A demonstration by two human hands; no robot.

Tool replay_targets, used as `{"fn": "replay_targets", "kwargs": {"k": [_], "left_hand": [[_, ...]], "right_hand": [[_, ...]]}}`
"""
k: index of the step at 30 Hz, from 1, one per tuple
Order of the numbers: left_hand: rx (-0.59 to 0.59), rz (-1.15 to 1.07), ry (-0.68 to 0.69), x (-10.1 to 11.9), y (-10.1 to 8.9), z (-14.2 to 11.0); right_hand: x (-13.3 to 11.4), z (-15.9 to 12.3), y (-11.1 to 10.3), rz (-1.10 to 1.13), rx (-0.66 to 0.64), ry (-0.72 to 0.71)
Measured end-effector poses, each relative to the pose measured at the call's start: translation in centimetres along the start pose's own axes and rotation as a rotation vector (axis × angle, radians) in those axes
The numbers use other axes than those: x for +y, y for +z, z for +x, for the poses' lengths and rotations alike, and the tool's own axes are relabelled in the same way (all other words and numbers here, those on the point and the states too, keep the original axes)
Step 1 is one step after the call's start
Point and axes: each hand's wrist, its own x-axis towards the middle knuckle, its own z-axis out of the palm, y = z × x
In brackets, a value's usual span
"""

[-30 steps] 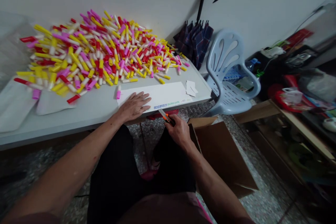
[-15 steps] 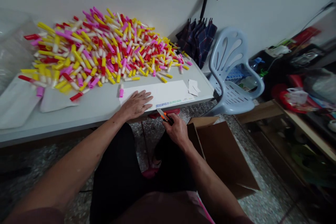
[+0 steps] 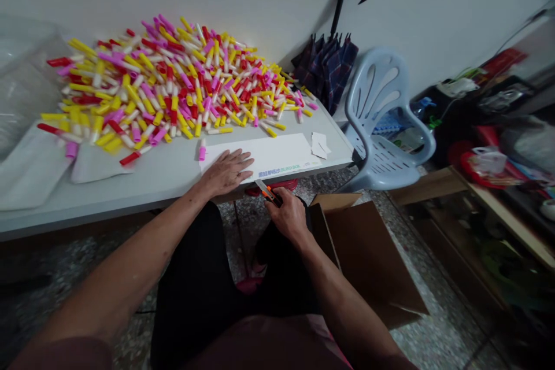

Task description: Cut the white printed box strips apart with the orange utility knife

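Flat on a long white sheet (image 3: 273, 152) lies my left hand (image 3: 228, 172), fingers spread over its left part. The sheet rests along the table's front edge and bears blue and green print, "BLIND BOX", on its near side. My right hand (image 3: 288, 211) is closed around an orange-and-black utility knife (image 3: 272, 195). Its blade is out and points to the sheet's near edge, just right of my left fingers; whether it touches I cannot tell. A pink-and-white plastic tube (image 3: 202, 150) stands at the sheet's left end. Small white paper scraps (image 3: 319, 145) lie at its right end.
A big heap of red, yellow, pink and white tubes (image 3: 173, 84) covers the back of the table (image 3: 173, 176). A folded umbrella (image 3: 327, 69) leans on the wall beside a grey-blue plastic chair (image 3: 385, 156). An open cardboard box (image 3: 373, 254) stands on the floor by my right arm.
My right hand and the knife have shifted slightly left along the sheet's near edge. My left hand stays pressed on the sheet. The view has moved a little.
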Motion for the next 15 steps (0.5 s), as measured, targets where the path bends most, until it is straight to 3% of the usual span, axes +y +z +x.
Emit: {"fn": "replay_targets", "kwargs": {"k": [6, 9, 15], "left_hand": [[-0.044, 0.007, 0.069, -2.6, -0.5, -1.7], [-0.012, 0.039, 0.026, -3.8, -0.4, -3.2], [0.001, 0.033, 0.002, -3.6, -0.2, -3.8]], "right_hand": [[0.1, 1.0, -0.1, -0.003, 0.0, -0.011], [0.3, 1.1, 0.0, 0.008, 0.003, -0.022], [-0.7, 1.8, -0.1, -0.008, -0.004, -0.05]]}}
